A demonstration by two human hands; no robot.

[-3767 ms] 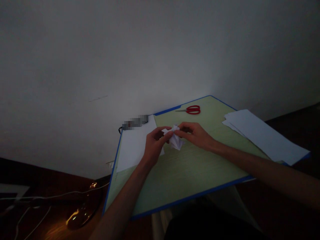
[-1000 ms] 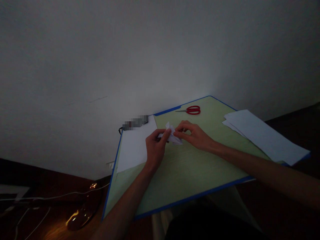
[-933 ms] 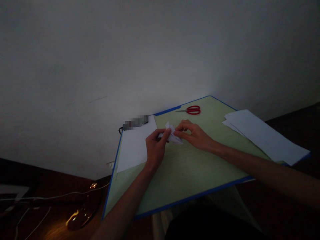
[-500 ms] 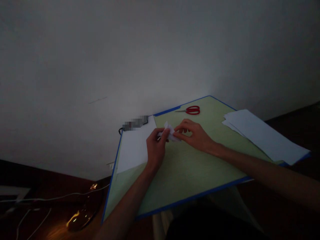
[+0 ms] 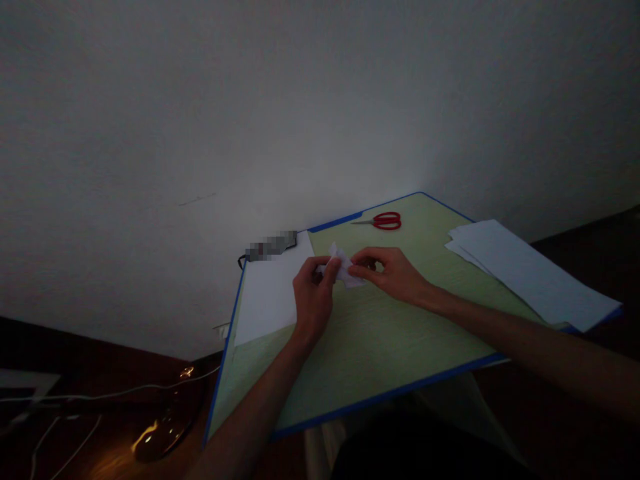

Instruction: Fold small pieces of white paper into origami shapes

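Observation:
A small folded piece of white paper (image 5: 343,266) is held above the middle of the table, with points sticking up and down. My left hand (image 5: 316,283) pinches its left side between thumb and fingers. From the right, my right hand (image 5: 387,270) pinches its right edge with thumb and fingertips. The fingers cover part of the paper, and its exact folded shape is too small to tell. Red-handled scissors (image 5: 385,221) lie behind my right hand, blades pointing left.
The pale green table (image 5: 390,347) has a blue edge and stands against a grey wall (image 5: 320,100). A white sheet (image 5: 267,293) lies at left, below a blurred-out object (image 5: 273,246). Several white sheets (image 5: 530,270) lie at right. White cables (image 5: 150,387) and a shiny lamp base (image 5: 160,437) are at lower left.
My right hand has shifted slightly down, its fingers more closed on the paper's right side. The paper's lower right part looks turned a little. My left hand stays nearly in place.

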